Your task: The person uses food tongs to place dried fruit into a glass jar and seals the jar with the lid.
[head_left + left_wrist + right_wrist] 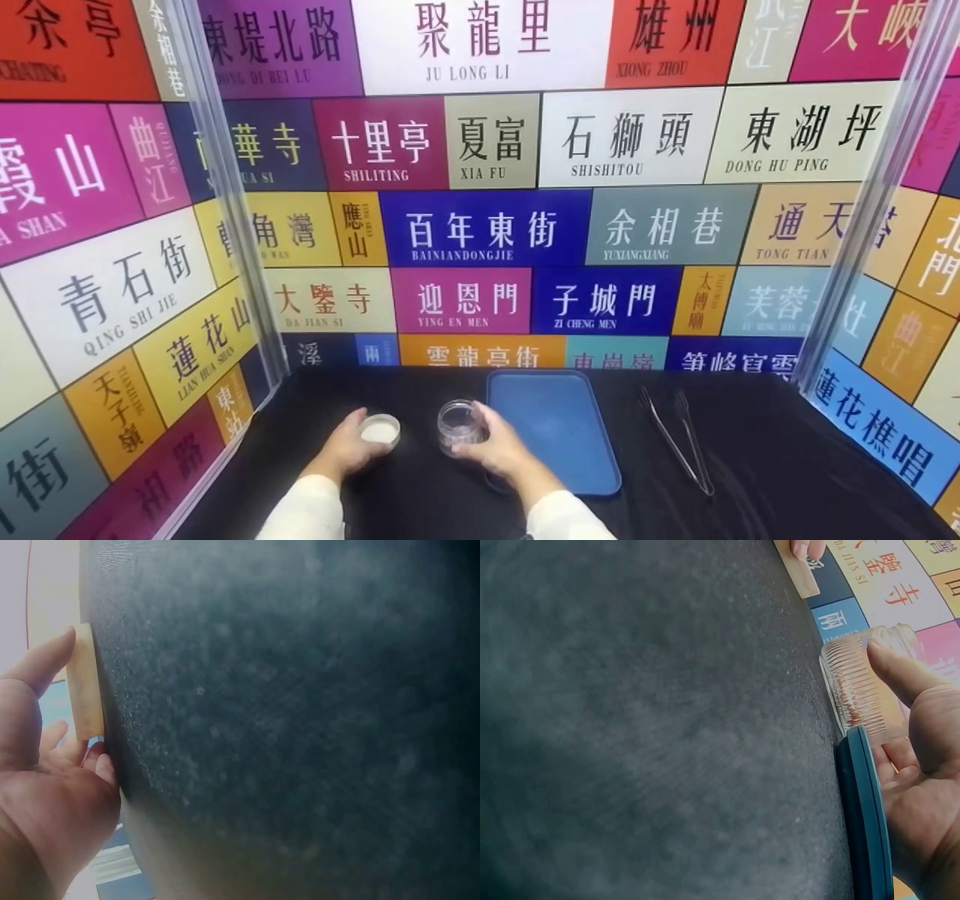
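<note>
My left hand (346, 444) pinches a round, pale wood-coloured lid (381, 430) between thumb and fingers, low over the black tabletop. Seen edge-on in the left wrist view, the lid (85, 682) is a short, thick disc, with the thumb on one side and fingers on the other. To the right, my right hand (499, 446) grips a clear glass jar (459, 421) that stands upright, open at the top. Vertical ribs show on the jar's wall (855, 682) in the right wrist view. Lid and jar are apart.
A blue rectangular tray (559, 427) lies right beside the jar, partly behind my right hand. Farther right, metal tongs (686, 442) lie spread on the black cloth (637, 510). Panels with coloured lettering (487, 229) stand behind and at both sides.
</note>
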`<state>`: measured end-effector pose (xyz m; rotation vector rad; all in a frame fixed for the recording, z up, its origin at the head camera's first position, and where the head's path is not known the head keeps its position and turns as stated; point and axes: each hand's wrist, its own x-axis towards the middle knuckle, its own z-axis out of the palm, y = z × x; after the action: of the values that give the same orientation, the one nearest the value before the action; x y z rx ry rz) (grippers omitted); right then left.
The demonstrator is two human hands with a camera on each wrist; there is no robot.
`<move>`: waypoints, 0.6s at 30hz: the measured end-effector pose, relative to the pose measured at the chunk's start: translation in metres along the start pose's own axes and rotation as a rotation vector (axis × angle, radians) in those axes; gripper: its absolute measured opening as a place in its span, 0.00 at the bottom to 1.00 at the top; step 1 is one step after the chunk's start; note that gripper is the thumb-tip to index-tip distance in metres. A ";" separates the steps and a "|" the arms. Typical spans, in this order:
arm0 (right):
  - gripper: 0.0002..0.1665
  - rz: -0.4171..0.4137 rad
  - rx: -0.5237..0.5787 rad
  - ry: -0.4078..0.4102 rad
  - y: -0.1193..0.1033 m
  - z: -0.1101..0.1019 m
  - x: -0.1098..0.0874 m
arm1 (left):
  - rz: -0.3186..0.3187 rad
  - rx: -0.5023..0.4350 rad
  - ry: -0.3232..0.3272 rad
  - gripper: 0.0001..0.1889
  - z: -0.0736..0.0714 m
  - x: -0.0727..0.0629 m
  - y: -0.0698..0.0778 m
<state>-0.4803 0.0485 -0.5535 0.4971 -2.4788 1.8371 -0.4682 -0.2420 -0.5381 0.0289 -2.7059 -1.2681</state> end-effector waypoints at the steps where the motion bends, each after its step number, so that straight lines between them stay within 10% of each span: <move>1: 0.57 0.000 -0.002 0.001 0.000 0.001 0.000 | 0.004 0.009 0.000 0.52 0.001 0.000 -0.001; 18: 0.50 -0.020 -0.041 0.049 -0.009 0.005 -0.001 | 0.068 -0.085 0.097 0.53 -0.001 -0.004 0.004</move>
<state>-0.4766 0.0418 -0.5467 0.4677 -2.4648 1.7654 -0.4642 -0.2397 -0.5345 -0.0111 -2.5469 -1.3245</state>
